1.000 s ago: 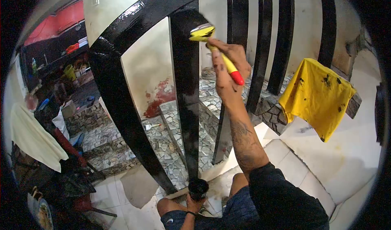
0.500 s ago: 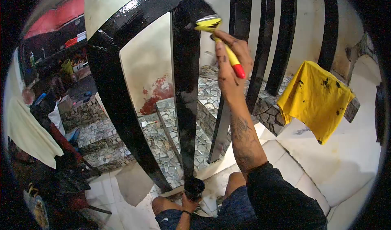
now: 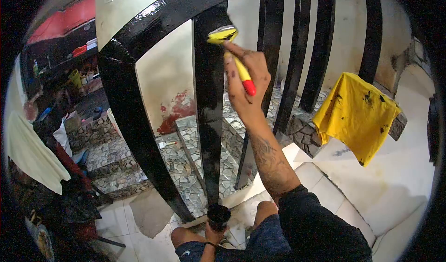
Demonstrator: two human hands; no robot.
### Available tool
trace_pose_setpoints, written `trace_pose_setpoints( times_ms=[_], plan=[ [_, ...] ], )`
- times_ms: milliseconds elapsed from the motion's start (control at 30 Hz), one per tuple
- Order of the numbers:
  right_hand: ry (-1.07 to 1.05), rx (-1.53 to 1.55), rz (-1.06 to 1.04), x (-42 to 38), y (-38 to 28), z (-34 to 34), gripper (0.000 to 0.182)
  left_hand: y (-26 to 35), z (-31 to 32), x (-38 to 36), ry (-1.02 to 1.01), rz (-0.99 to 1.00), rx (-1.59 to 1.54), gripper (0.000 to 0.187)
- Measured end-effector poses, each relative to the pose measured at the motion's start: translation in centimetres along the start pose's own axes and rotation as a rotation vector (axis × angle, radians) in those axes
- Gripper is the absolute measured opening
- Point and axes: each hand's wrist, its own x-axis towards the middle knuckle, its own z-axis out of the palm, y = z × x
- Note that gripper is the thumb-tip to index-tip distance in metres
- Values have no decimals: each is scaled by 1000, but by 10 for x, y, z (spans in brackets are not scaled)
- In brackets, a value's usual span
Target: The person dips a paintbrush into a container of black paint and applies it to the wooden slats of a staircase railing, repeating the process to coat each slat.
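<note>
My right hand (image 3: pixel 251 78) is closed around the yellow, red-tipped handle of a paintbrush (image 3: pixel 223 35). The brush's bristles, mostly hidden by its head, meet the upper part of a glossy black upright bar (image 3: pixel 209 99). That bar joins a curved black rail (image 3: pixel 155 18) above it. Low down between my knees, my left hand (image 3: pixel 214 234) is wrapped round a dark cup (image 3: pixel 218 215) whose inside looks black. Dark paint smudges mark my right hand.
A paint-stained yellow cloth (image 3: pixel 357 116) drapes over a stone-faced ledge (image 3: pixel 304 132) at the right. More black bars (image 3: pixel 318 48) stand behind. Beyond the bars, another brush (image 3: pixel 167 144) lies on the stone-patterned steps (image 3: pixel 186 164). A pale cloth (image 3: pixel 35 150) hangs at the left.
My right hand and the paintbrush have moved left and slightly down along the upright bar. My left hand still holds the cup in nearly the same place.
</note>
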Motion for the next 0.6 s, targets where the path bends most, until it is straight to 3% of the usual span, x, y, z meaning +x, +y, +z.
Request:
trace_pose_setpoints(
  times_ms=[133, 267, 367, 467, 600],
  plan=[
    [44, 62, 27, -5, -5, -12, 19, -28, 2, 14, 0, 156, -277, 105],
    [139, 70, 112, 3, 2, -18, 21, -13, -3, -2, 21, -3, -13, 104],
    [148, 148, 161, 3, 14, -11, 21, -16, 3, -5, 105, 37, 180, 104],
    [-14, 62, 185, -16, 13, -15, 19, -7, 1, -3, 85, 11, 112, 103],
    [-3, 70, 211, -21, -2, -37, 20, 9, -7, 4, 33, 40, 70, 102]
  ],
)
